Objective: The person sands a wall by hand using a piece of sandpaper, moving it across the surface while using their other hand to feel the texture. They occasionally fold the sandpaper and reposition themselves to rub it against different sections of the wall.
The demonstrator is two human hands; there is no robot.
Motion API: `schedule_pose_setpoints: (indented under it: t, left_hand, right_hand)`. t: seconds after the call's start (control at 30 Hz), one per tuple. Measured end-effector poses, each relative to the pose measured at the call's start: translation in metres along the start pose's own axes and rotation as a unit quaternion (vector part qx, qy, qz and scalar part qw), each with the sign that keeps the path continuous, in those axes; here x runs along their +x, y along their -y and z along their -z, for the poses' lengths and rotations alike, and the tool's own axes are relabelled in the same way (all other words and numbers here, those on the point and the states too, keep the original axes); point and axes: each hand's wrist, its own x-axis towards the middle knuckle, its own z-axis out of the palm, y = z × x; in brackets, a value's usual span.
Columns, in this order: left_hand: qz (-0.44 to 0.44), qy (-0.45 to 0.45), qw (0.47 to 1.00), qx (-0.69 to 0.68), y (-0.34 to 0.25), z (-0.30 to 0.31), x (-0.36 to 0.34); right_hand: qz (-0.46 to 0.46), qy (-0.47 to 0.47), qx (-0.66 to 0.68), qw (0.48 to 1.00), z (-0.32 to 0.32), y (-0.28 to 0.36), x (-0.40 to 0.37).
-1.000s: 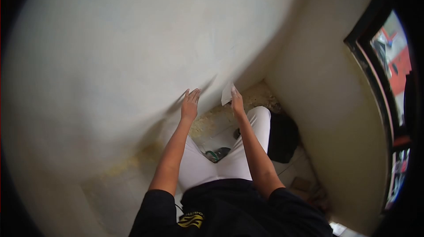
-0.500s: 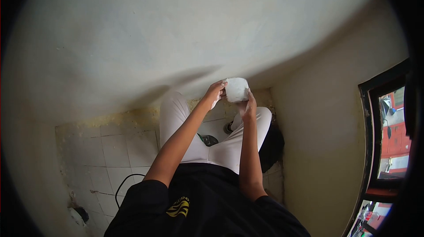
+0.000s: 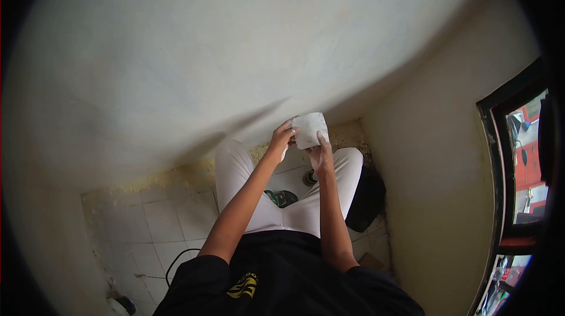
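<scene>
A whitish, squarish piece (image 3: 310, 130), its material too small to tell, is held up between my two hands in front of the wall. My left hand (image 3: 284, 137) grips its left edge, with fingers bent against it. At the lower right edge, my right hand (image 3: 321, 152) holds it with the thumb on the near face and the other fingers behind or below, partly hidden. White residue shows on both hands. Below them are my bent knees in light trousers (image 3: 348, 172).
A pale wall (image 3: 206, 39) rises close in front, with another wall (image 3: 435, 157) at the right. A dark-framed window (image 3: 500, 157) stands far right. Below are floor tiles (image 3: 162, 220), a black cable (image 3: 170, 266), a dark bag-like object (image 3: 368, 201) and a shoe (image 3: 285, 199).
The whitish piece has moved slightly down and left and turned a little. My right thumb now lies farther over its face. The whole view has shifted slightly.
</scene>
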Motion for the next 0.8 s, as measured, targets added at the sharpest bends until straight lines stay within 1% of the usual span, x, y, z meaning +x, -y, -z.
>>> schedule_pose_setpoints:
  t: [0.03, 0.07, 0.1, 0.13, 0.17, 0.2, 0.23, 0.27, 0.3, 0.33, 0.37, 0.4, 0.43, 0.5, 0.53, 0.6, 0.63, 0.7, 0.73, 0.77, 0.8]
  left_hand:
    - [0.002, 0.004, 1.000, 0.005, 0.011, 0.005, 0.005]
    - [-0.014, 0.008, 1.000, -0.004, 0.020, 0.007, 0.011]
    - [-0.031, 0.013, 0.999, -0.013, 0.027, 0.009, 0.016]
    - [-0.021, -0.007, 1.000, 0.000, 0.030, 0.008, 0.013]
    - [-0.020, -0.003, 1.000, 0.008, 0.029, 0.005, 0.011]
    - [-0.003, -0.014, 0.999, 0.030, 0.030, 0.006, 0.013]
    - [0.015, -0.024, 0.998, 0.053, 0.030, 0.006, 0.013]
    - [0.020, -0.074, 0.993, 0.092, 0.031, 0.006, 0.012]
    - [0.023, -0.066, 0.992, 0.107, 0.031, 0.008, 0.014]
    - [0.059, -0.073, 0.995, 0.025, 0.030, 0.012, 0.019]
    - [0.096, -0.081, 0.991, -0.054, 0.029, 0.016, 0.023]
    - [0.109, -0.056, 0.989, -0.085, 0.029, 0.022, 0.029]
    - [0.115, -0.049, 0.990, -0.066, 0.025, 0.021, 0.031]
    - [0.087, -0.019, 0.995, -0.053, 0.019, 0.018, 0.035]
    - [0.096, -0.013, 0.995, -0.037, 0.019, 0.021, 0.038]
    - [0.084, -0.016, 0.996, 0.008, 0.020, 0.022, 0.048]
    - [0.092, -0.011, 0.995, 0.028, 0.018, 0.020, 0.048]
    - [0.090, -0.056, 0.994, 0.009, 0.018, 0.009, 0.055]
    - [0.100, -0.054, 0.993, 0.030, 0.018, 0.005, 0.056]
    - [0.101, -0.075, 0.991, 0.035, 0.017, -0.002, 0.058]
    - [0.100, -0.098, 0.989, 0.036, 0.019, -0.004, 0.061]
  right_hand:
    - [0.012, 0.008, -0.001, 1.000, -0.002, -0.005, 0.000]
    - [0.034, -0.017, 0.012, 0.999, -0.005, -0.009, 0.001]
    - [0.039, -0.019, 0.017, 0.999, -0.003, -0.014, 0.005]
    - [0.033, -0.055, 0.035, 0.997, 0.001, -0.021, 0.009]
    - [0.026, -0.091, 0.055, 0.994, 0.004, -0.026, 0.013]
    - [0.041, -0.136, 0.076, 0.987, 0.008, -0.033, 0.018]
    - [0.048, -0.139, 0.087, 0.985, 0.013, -0.041, 0.023]
    - [0.077, -0.180, 0.063, 0.979, 0.019, -0.048, 0.030]
    - [0.104, -0.222, 0.041, 0.969, 0.026, -0.054, 0.037]
    - [0.111, -0.229, 0.056, 0.965, 0.032, -0.059, 0.047]
    - [0.105, -0.259, 0.057, 0.959, 0.039, -0.063, 0.058]
    - [0.099, -0.289, 0.058, 0.951, 0.042, -0.068, 0.067]
    - [0.105, -0.297, 0.076, 0.946, 0.041, -0.068, 0.075]
    - [0.118, -0.318, 0.042, 0.940, 0.039, -0.069, 0.093]
    - [0.122, -0.328, 0.057, 0.935, 0.037, -0.072, 0.101]
    - [0.115, -0.334, 0.008, 0.936, 0.031, -0.077, 0.120]
    - [0.115, -0.345, 0.027, 0.931, 0.022, -0.077, 0.127]
    - [0.112, -0.361, -0.117, 0.918, 0.009, -0.066, 0.147]
    - [0.182, -0.343, -0.127, 0.913, -0.003, -0.047, 0.148]
    - [0.177, -0.356, -0.109, 0.911, -0.010, -0.023, 0.152]
    - [0.147, -0.379, -0.153, 0.901, -0.014, -0.002, 0.156]
